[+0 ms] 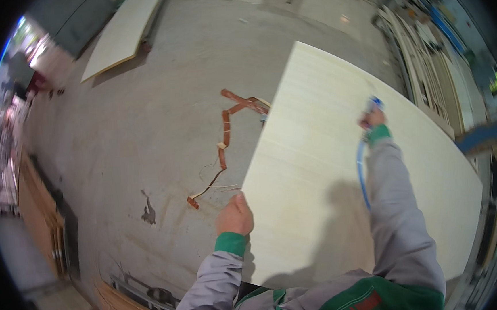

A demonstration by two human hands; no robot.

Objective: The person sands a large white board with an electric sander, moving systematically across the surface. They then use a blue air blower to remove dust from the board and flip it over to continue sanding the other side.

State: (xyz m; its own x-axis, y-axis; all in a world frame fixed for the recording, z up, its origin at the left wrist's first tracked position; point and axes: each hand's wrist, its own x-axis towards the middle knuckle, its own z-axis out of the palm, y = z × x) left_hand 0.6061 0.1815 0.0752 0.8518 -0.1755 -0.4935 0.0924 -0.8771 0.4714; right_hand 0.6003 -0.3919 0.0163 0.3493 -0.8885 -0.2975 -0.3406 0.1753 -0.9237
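A large pale wooden panel (295, 169) spreads out in front of me, one corner pointing away. At its left edge, my left hand (235, 214) is closed on the rim, thumb up; its other fingers are mostly hidden. Over the far right part of the panel, my right hand (371, 117) is closed around a small blue, gun-like air tool (376, 102), which is blurred. From that hand a blue hose (361, 170) curves back toward me beside my forearm. Whether the tool touches the panel, I cannot tell.
Crumpled brown strapping (226, 130) lies on the grey floor (142, 122) left of the panel. Another pale panel (122, 34) is at the far left. Stacked long boards (420, 62) line the right side. Brown cardboard sheets (39, 210) stand at the left.
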